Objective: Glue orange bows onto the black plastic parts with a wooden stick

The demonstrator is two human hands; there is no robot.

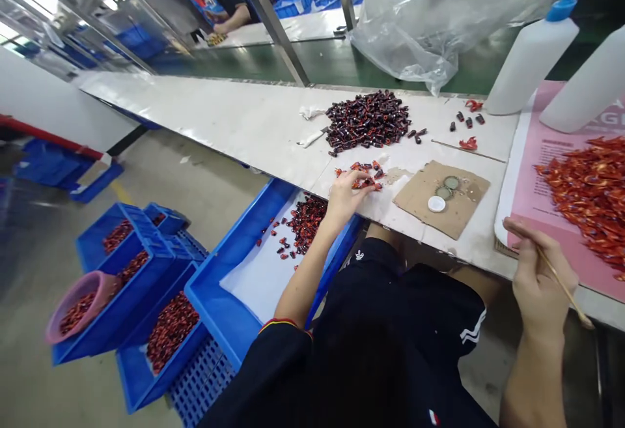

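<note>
My left hand (344, 199) is at the table's front edge, fingers curled round small red-and-black pieces (367, 184); exactly how many it grips is hidden. A few similar pieces lie just beyond its fingertips. Over on the right, my right hand (541, 278) is closed round a thin wooden stick (561, 285), which slants down to a small blunt tip. Between the hands, a brown cardboard piece (415, 197) carries two small round greenish dishes (451, 183) and a white cap (436, 204). Past my left hand rises a heap of dark red-black pieces (368, 118).
Bright red-orange pieces (586, 197) are piled on a pink sheet (525, 154) at right, near white squeeze bottles (532, 63). A blue bin (234, 271) with pieces sits below my left arm; more bins stand at left. A plastic bag (405, 24) lies behind. Co-workers sit opposite.
</note>
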